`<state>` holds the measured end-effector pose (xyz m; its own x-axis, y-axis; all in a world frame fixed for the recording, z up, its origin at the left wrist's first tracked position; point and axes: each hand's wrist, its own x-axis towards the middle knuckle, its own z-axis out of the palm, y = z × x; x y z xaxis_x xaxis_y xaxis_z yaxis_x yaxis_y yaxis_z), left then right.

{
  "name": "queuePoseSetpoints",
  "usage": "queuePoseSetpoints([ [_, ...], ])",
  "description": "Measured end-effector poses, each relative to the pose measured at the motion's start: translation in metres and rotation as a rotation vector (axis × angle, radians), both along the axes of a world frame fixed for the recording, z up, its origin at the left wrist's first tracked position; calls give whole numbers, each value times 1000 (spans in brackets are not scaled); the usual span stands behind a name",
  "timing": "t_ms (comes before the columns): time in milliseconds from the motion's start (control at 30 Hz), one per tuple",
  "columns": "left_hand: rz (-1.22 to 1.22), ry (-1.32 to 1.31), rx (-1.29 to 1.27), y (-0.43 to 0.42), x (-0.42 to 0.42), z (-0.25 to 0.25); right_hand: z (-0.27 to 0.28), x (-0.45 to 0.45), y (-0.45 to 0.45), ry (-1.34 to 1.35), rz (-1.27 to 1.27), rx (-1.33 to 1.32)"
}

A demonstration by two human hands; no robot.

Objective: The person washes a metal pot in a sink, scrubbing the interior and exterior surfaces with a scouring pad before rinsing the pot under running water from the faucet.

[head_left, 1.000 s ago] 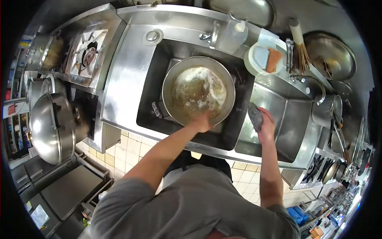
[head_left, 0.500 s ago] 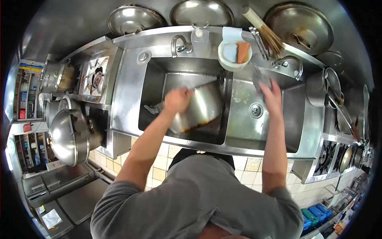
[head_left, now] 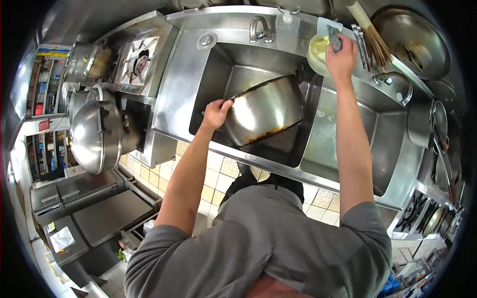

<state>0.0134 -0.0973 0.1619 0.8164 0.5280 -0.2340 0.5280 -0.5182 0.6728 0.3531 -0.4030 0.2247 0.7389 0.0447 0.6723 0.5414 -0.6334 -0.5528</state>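
A large steel pot lies tilted on its side in the left sink basin, with brown scorch marks along its lower edge. My left hand is closed on the pot's left edge. At the back of the sink, my right hand grips a grey steel wool scrubber over a white bowl. Yellowish liquid or suds show inside the bowl, part of which my hand covers.
Behind the left basin stand a curved tap and a clear pump bottle. A bamboo brush leans by the right tap. The right basin adjoins; a gas burner and a lidded wok are at left.
My right hand has moved from above the right basin up to the bowl with the scrubber. The blue and orange sponges in the bowl no longer show. The pot has turned slightly.
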Motion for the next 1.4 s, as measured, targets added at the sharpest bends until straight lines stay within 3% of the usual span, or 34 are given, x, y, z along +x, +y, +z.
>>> queuePoseSetpoints([
  [33, -14, 19, 69, -6, 12, 10, 5, -17, -3, -36, 77, 10],
  [100, -12, 72, 181, -25, 43, 39, 2, -63, 5, 240, 236, 112],
  [167, -30, 64, 287, -52, 69, 64, -21, -100, 14, 413, 336, 30],
  [233, -29, 51, 309, -53, 74, 63, -48, -134, 35, 670, 336, 68],
  [267, -32, -47, 332, -47, 76, 52, -51, -158, 46, 756, 464, 72],
  [333, -36, -142, 357, -34, 73, 46, -58, -213, 78, 346, 585, -129],
  [367, -27, -110, 415, -21, 65, 47, -55, -229, 88, 252, 666, -272],
  [400, -19, -77, 476, -9, 57, 47, -51, -231, 97, 205, 722, -252],
  [467, 72, -86, 614, 2, 35, 24, -57, -194, 113, 302, 606, -97],
  [533, 117, -70, 578, -1, 37, 22, -113, -130, 129, 544, 296, -74],
  [567, 107, -45, 574, -5, 32, 23, -142, -112, 130, 559, 257, -129],
  [600, 145, -22, 571, -6, 36, 27, -134, -127, 129, 572, 247, -125],
  [667, 204, -48, 506, 0, 49, 25, -71, -169, 131, 306, 507, -149],
  [733, 190, -61, 456, 13, 43, 20, -54, -202, 131, 172, 738, -131],
  [800, 163, -41, 412, 24, 38, 7, -79, -165, 134, 181, 715, -73],
  [833, 153, -79, 406, 27, 36, 2, -104, -136, 136, 318, 516, -26],
  [867, 144, -113, 397, 29, 32, 0, -147, -106, 141, 455, 317, 18],
  [900, 148, -87, 386, 29, 32, 0, -262, -87, 166, 602, 332, 332],
  [1000, 163, -98, 408, 29, 35, -4, -85, -154, 146, 468, 533, 81],
  [1067, 167, -123, 401, 29, 34, -7, -53, -197, 147, 315, 782, 99],
  [1133, 183, -94, 396, 27, 36, -7, -82, -166, 138, 316, 809, 99],
  [1200, 133, -157, 441, 29, 36, -12, -147, -115, 122, 487, 505, 221],
  [1267, 145, -158, 434, 26, 36, -9, -209, -83, 96, 1165, 373, 429],
  [1300, 151, -170, 426, 25, 35, -10, -201, -89, 94, 1154, 365, 438],
  [1367, 131, -201, 450, 28, 40, -12, -162, -127, 102, 850, 257, 269],
  [1400, 125, -208, 452, 25, 37, -11, -138, -144, 112, 680, 346, 234],
])
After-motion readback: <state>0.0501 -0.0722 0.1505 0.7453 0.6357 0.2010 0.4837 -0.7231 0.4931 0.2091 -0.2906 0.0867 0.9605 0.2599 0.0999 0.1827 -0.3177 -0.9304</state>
